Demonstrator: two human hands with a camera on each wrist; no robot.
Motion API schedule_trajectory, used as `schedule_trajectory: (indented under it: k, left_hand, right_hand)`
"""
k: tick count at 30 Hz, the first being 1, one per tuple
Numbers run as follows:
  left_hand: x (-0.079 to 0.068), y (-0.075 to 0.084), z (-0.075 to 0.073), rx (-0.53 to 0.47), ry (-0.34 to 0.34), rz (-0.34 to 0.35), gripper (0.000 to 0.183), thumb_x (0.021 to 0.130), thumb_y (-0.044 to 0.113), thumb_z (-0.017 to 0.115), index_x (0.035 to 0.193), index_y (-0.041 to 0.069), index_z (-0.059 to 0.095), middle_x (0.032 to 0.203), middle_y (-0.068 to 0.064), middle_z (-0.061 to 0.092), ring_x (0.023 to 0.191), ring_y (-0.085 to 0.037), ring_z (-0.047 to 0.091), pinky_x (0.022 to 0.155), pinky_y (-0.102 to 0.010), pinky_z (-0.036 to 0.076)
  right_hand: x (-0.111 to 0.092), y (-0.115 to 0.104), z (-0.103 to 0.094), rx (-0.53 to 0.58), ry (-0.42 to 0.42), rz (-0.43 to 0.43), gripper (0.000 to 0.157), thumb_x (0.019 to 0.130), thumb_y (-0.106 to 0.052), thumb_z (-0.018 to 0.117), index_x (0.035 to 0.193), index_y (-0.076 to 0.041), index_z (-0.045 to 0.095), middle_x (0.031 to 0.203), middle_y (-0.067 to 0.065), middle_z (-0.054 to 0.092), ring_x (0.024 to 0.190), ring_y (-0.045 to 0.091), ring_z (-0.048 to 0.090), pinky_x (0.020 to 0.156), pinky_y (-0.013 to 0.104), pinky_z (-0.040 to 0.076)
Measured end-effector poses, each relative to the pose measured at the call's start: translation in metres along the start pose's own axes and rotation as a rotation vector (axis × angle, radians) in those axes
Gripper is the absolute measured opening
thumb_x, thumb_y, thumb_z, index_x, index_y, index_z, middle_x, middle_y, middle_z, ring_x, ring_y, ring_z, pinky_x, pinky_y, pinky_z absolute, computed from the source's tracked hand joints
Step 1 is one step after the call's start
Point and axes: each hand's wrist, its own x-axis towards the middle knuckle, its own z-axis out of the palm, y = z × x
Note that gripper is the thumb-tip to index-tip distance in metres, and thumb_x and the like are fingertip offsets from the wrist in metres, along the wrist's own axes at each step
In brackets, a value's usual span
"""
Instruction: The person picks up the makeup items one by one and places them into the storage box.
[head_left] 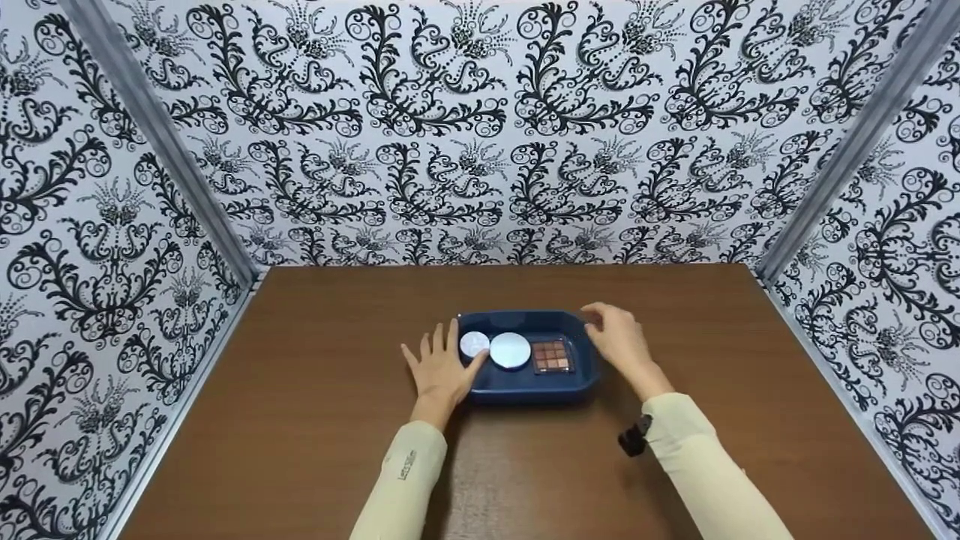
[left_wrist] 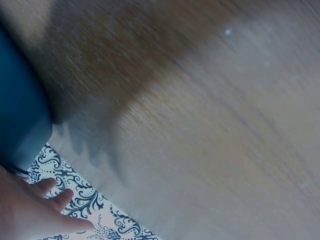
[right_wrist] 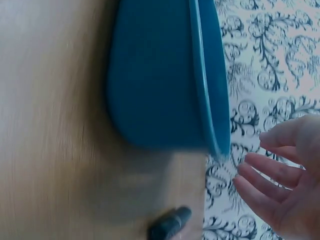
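Note:
A blue tray (head_left: 532, 395) stands on the table, holding a small round white case (head_left: 474, 344), a larger round pale case (head_left: 510, 351) and a square eyeshadow palette (head_left: 553, 356) with brown and pink pans. My left hand (head_left: 441, 373) is at the tray's left end, fingers spread and thumb over the rim. At the right end is my right hand (head_left: 621, 341), its fingers loosely bent. In the right wrist view these fingers (right_wrist: 270, 172) hold nothing and are apart from the tray's rim (right_wrist: 200, 75).
The brown wooden table (head_left: 330, 420) runs back to patterned black-and-white walls (head_left: 480, 180) on three sides. A dark rounded object (right_wrist: 169, 223) lies beyond the tray in the right wrist view; its kind is unclear. A black device (head_left: 636, 436) sits at my right wrist.

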Motion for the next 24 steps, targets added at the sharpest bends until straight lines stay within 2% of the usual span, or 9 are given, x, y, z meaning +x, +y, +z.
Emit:
schedule_trajectory:
  k: [5, 13, 18, 24]
  left_hand:
    - [-0.002, 0.001, -0.002, -0.009, -0.005, -0.004, 0.089, 0.089, 0.077, 0.041, 0.159, 0.025, 0.025, 0.161, -0.011, 0.035, 0.147, -0.039, 0.034, 0.118, -0.071, 0.01]
    - [-0.001, 0.0, 0.0, -0.012, 0.004, -0.001, 0.089, 0.089, 0.077, 0.041, 0.159, 0.024, 0.027, 0.161, -0.011, 0.036, 0.146, -0.039, 0.036, 0.118, -0.072, 0.009]
    - [0.0, 0.0, -0.001, -0.005, -0.005, -0.003, 0.089, 0.09, 0.077, 0.04, 0.16, 0.025, 0.024, 0.162, -0.011, 0.034, 0.147, -0.039, 0.034, 0.118, -0.071, 0.009]
    - [0.001, 0.0, 0.0, -0.005, -0.007, 0.001, 0.089, 0.09, 0.077, 0.041, 0.159, 0.024, 0.026, 0.161, -0.011, 0.035, 0.147, -0.038, 0.035, 0.118, -0.072, 0.01]
  right_hand:
    - [-0.002, 0.023, -0.005, -0.032, 0.019, 0.046, 0.033, 0.09, -0.009, 0.066, 0.123, -0.005, 0.068, 0.113, 0.019, 0.072, 0.104, 0.038, 0.068, 0.087, 0.057, 0.052]
    - [-0.008, 0.057, -0.007, -0.106, -0.03, 0.091, 0.039, 0.092, -0.011, 0.066, 0.13, -0.001, 0.063, 0.126, 0.028, 0.064, 0.114, 0.047, 0.061, 0.09, 0.061, 0.051]
    - [-0.015, 0.07, -0.006, -0.126, -0.073, 0.124, 0.041, 0.094, -0.01, 0.061, 0.134, -0.004, 0.061, 0.128, 0.03, 0.06, 0.11, 0.047, 0.061, 0.082, 0.058, 0.052]
    - [-0.021, 0.08, -0.002, -0.165, -0.109, 0.164, 0.036, 0.098, -0.013, 0.058, 0.132, -0.005, 0.065, 0.128, 0.028, 0.061, 0.115, 0.05, 0.058, 0.09, 0.061, 0.05]
